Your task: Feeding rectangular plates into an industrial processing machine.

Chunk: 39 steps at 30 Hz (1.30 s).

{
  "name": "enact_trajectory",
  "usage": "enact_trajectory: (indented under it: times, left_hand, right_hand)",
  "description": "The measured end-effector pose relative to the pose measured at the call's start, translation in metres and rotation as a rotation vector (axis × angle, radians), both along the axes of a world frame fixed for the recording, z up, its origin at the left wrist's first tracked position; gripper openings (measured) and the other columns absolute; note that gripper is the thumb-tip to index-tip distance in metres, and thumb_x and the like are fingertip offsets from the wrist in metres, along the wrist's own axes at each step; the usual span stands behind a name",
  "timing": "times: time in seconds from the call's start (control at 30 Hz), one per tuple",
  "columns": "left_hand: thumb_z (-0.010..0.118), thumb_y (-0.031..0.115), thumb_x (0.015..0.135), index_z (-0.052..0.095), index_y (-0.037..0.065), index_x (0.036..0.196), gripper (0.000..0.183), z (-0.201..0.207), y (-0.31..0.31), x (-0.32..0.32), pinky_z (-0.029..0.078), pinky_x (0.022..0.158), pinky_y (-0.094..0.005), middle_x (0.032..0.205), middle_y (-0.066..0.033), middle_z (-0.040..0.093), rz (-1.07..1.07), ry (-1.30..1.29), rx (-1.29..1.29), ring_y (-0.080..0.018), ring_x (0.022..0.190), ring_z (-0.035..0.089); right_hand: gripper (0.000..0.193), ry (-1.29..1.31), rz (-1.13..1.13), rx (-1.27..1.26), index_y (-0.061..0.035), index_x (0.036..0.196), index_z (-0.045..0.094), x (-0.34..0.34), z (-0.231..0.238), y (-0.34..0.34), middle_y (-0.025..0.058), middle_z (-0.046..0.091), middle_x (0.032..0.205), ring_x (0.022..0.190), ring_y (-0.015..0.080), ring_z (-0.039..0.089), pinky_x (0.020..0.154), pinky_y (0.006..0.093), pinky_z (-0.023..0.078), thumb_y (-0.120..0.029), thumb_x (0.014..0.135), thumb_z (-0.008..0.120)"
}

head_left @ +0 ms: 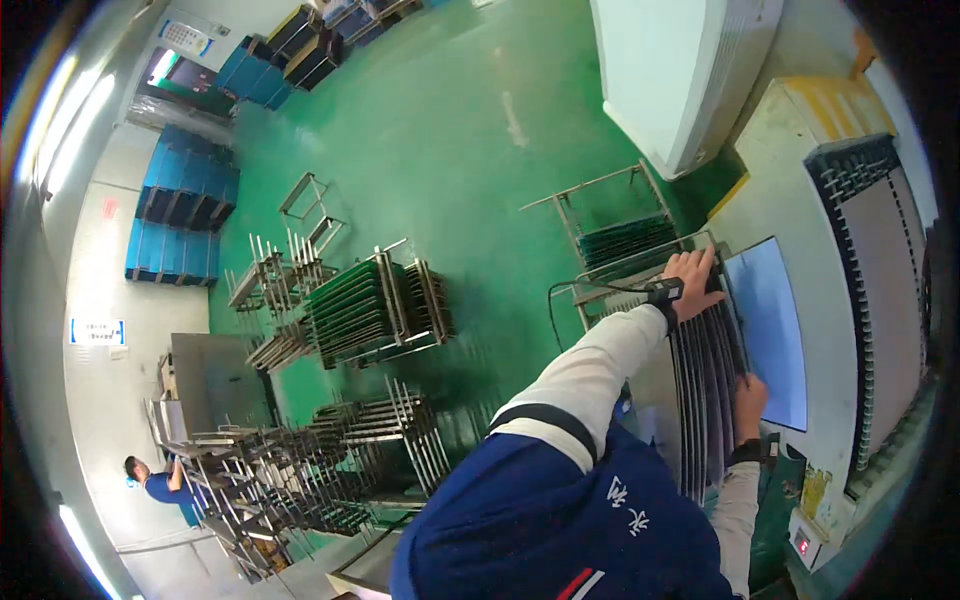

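Evidently both hands are at the same dark board (pixel 735 335), the outermost of a row standing on edge in a metal rack (pixel 605 292) just in front of the person. The left hand (pixel 688 282) lies at its far end, fingers (pixel 708 257) spread and mostly straight, the thumb held well apart from them — open, and resting at the top of the rack and board rather than closed round either. Nearer the body, the right hand (pixel 750 408) is at the board's near end, its fingers bent in by the edge; whether they pinch it, I cannot tell. Just right of the board lies a pale blue panel (pixel 768 335) on the light-coloured surface (pixel 825 370) of a machine, with rows of dark rollers (pixel 858 290) farther right. Beyond the left hand, another rack (pixel 570 205) with green boards (pixel 628 240) stands on the green floor (pixel 440 150).
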<state>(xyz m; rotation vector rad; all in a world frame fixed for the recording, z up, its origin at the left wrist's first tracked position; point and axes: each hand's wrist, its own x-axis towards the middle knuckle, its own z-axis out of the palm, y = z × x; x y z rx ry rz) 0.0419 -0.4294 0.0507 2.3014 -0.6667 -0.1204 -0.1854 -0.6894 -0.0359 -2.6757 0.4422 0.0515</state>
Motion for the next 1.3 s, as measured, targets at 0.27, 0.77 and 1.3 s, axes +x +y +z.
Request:
enact_trajectory:
  times: [0.27, 0.77, 1.3]
  left_hand:
    - [0.078, 0.036, 0.077, 0.03, -0.007, 0.143, 0.092, 0.023, 0.015, -0.003, 0.05, 0.085, -0.0477, 0.105, -0.0256, 0.064, -0.073, 0.029, -0.077, -0.0433, 0.099, 0.062]
    - [0.074, 0.056, 0.076, 0.04, 0.004, 0.145, 0.093, -0.037, -0.012, -0.01, 0.038, 0.096, -0.0491, 0.122, -0.0149, 0.059, 0.012, -0.194, 0.142, -0.0355, 0.111, 0.054]
    - [0.069, 0.041, 0.081, 0.053, 0.007, 0.131, 0.062, -0.065, -0.012, 0.006, 0.041, 0.094, -0.0481, 0.121, -0.0143, 0.058, -0.037, -0.23, 0.194, -0.0345, 0.112, 0.054]
  right_hand:
    - [0.031, -0.051, -0.079, -0.054, 0.0004, 0.073, 0.061, 0.002, 0.074, 0.046, 0.0247, 0.06, 0.077, 0.076, 0.0467, 0.058, 0.064, 0.0536, 0.041, -0.027, 0.087, 0.063]
    - [0.023, -0.431, -0.629, 0.124, -0.0014, 0.076, 0.063, -0.08, 0.303, -0.002, 0.0116, 0.064, 0.069, 0.063, 0.0285, 0.056, 0.059, 0.0398, 0.043, -0.021, 0.087, 0.069]
    - [0.033, -1.049, -0.925, 1.747, -0.0108, 0.12, 0.059, -0.066, 0.209, 0.053, 0.0035, 0.066, 0.111, 0.098, 0.0218, 0.065, 0.077, 0.0402, 0.055, -0.008, 0.088, 0.067]
